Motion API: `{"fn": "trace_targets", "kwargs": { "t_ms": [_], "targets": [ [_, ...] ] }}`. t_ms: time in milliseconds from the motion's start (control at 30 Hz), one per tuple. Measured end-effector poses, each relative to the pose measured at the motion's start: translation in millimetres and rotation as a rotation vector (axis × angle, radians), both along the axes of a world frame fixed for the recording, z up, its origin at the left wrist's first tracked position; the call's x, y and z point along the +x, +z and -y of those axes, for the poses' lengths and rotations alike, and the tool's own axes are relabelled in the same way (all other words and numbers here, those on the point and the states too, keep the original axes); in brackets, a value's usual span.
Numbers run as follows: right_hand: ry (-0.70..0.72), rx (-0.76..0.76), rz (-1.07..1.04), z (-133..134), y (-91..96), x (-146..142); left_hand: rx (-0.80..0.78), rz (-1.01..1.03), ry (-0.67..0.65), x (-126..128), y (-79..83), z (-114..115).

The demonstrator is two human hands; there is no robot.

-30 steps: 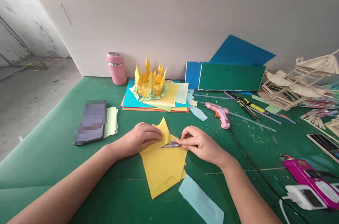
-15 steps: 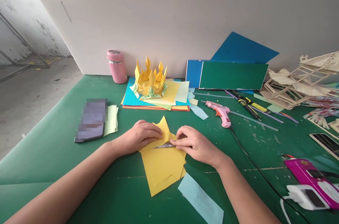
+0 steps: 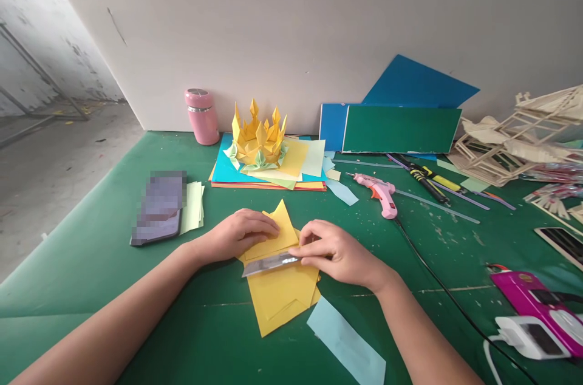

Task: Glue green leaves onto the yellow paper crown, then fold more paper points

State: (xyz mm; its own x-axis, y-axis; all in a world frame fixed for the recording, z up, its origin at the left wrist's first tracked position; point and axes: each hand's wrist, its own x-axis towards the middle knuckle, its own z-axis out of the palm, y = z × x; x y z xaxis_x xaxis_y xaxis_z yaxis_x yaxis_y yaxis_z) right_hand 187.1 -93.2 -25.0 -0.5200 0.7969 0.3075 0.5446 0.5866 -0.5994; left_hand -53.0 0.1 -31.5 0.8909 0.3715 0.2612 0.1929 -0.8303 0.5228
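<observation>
Yellow paper sheets (image 3: 283, 300) lie stacked on the green table in front of me. My left hand (image 3: 243, 232) rests on the upper part with fingers stretched out flat, holding a folded yellow piece (image 3: 283, 226) down. Between thumb and fingers of my right hand (image 3: 328, 251) is a bare, silvery cutter blade (image 3: 269, 263). It points left, across the yellow paper just below the upper piece, its slanted tip near the stack's left edge. A pale blue paper strip (image 3: 347, 341) lies nearer to me, right of the stack.
Behind my hands a yellow and green paper crown (image 3: 259, 142) stands on coloured sheets (image 3: 223, 175). A pink bottle (image 3: 201, 118) and a phone-like dark object (image 3: 159, 206) are leftward. A pink glue gun (image 3: 380, 194) trails a cord on the right, near a magenta power strip (image 3: 523, 306).
The blade has come out from the fold between the yellow layers and now shows at much greater length. My right hand has shifted slightly; the left stays in place.
</observation>
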Motion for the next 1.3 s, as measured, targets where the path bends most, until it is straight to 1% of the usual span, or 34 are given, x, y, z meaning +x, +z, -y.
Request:
{"fn": "trace_targets", "kwargs": {
  "t_ms": [67, 167, 233, 267, 367, 433, 500, 567, 667, 733, 800, 867, 933, 1000, 1067, 1133, 1200, 1300],
  "targets": [
    [-0.088, 0.036, -0.076, -1, -0.4, 10, -0.019, -0.051, 0.047, -2, 0.7, 1],
    [-0.337, 0.148, -0.083, -5, -6.1, 22, -0.008, -0.151, 0.112, -3, 3.9, 5],
    [-0.489, 0.202, -0.002, -9, -12.9, 25, 0.018, -0.194, 0.149, -2, 5.5, 9],
    [-0.537, 0.209, 0.051, -11, -16.6, 26, 0.03, -0.208, 0.172, -1, 5.8, 10],
    [-0.604, 0.189, 0.2, -17, -24.8, 22, 0.056, -0.228, 0.219, 1, 5.4, 13],
    [-0.61, 0.216, 0.256, -18, -25.7, 16, 0.067, -0.221, 0.219, 1, 5.0, 14],
    [-0.57, 0.265, 0.266, -17, -23.1, 8, 0.07, -0.182, 0.213, 1, 4.7, 14],
    [-0.465, 0.277, 0.246, -15, -18.8, -2, 0.061, -0.115, 0.211, 0, 3.8, 14],
    [-0.287, 0.202, 0.227, -11, -14.4, -15, 0.034, 0.0, 0.227, -1, 1.5, 13],
    [-0.223, 0.157, 0.216, -11, -14.5, -21, 0.014, 0.078, 0.279, 0, 0.0, 13],
    [-0.201, 0.149, 0.182, -12, -16.4, -23, -0.034, 0.174, 0.338, 1, -0.6, 14],
    [-0.214, 0.178, 0.125, -13, -19.1, -24, -0.103, 0.286, 0.384, 2, -0.3, 16],
    [-0.254, 0.252, 0.06, -15, -21.3, -23, -0.148, 0.384, 0.423, 4, 0.2, 18],
    [-0.304, 0.338, -0.003, -16, -22.7, -22, -0.152, 0.438, 0.468, 5, 0.2, 21],
    [-0.341, 0.389, -0.055, -17, -23.1, -20, -0.118, 0.46, 0.515, 5, -0.3, 20],
    [-0.385, 0.412, -0.069, -17, -22.9, -16, -0.031, 0.477, 0.582, 1, -0.6, 18],
    [-0.464, 0.459, -0.033, -18, -22.6, -10, 0.123, 0.497, 0.676, -5, 0.5, 12],
    [-0.642, 0.545, 0.092, -21, -23.2, -1, 0.43, 0.444, 0.802, -17, 4.4, 3]
  ]
}}
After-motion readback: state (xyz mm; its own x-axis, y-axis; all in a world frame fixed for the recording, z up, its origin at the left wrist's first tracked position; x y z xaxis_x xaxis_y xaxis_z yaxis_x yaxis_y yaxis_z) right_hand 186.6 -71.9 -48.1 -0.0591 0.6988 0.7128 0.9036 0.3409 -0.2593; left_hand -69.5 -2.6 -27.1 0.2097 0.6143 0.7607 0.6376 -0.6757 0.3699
